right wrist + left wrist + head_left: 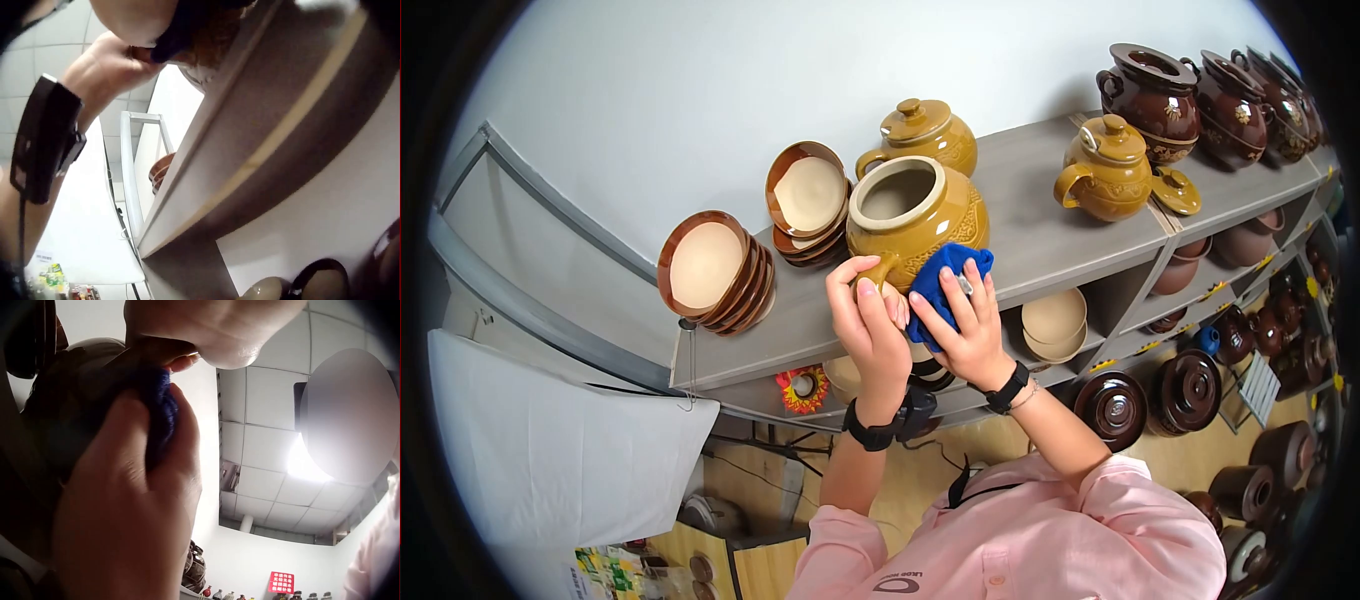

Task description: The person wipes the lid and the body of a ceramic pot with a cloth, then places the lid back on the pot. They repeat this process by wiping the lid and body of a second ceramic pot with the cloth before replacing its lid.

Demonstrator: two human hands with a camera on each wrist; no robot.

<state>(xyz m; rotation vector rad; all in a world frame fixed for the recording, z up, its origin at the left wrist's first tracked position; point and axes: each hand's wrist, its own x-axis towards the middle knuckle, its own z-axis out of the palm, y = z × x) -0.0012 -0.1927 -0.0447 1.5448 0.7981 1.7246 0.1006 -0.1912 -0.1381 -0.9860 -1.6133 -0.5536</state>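
The person's left hand (pixel 870 325) curls round the handle (pixel 884 270) of a lidless ochre jar (pixel 930 235), thumb and fingers drawn in on it, which probably steadies the jar against a push from the other side. The right hand (pixel 972 335) holds a bunched blue cloth (pixel 930 283) to the jar's patterned side, its fingers spread and only slightly bent; that spread likely evens the pressure over the relief. The jar is at the front edge of the shelf top (pixel 1030 190), perhaps so that both hands reach it easily; its base is hidden, so whether it rests there or is lifted cannot be told. A lidded jar (pixel 940 140) sits behind it, towards the back edge, seemingly out of the hands' way. Brown bowls (pixel 705 265) stand nested near the left end, presumably to save room. Further right, near the front edge, a loose ochre lid (pixel 1175 190) lies beside a smaller jar (pixel 1112 180), possibly the one that fits the lidless jar
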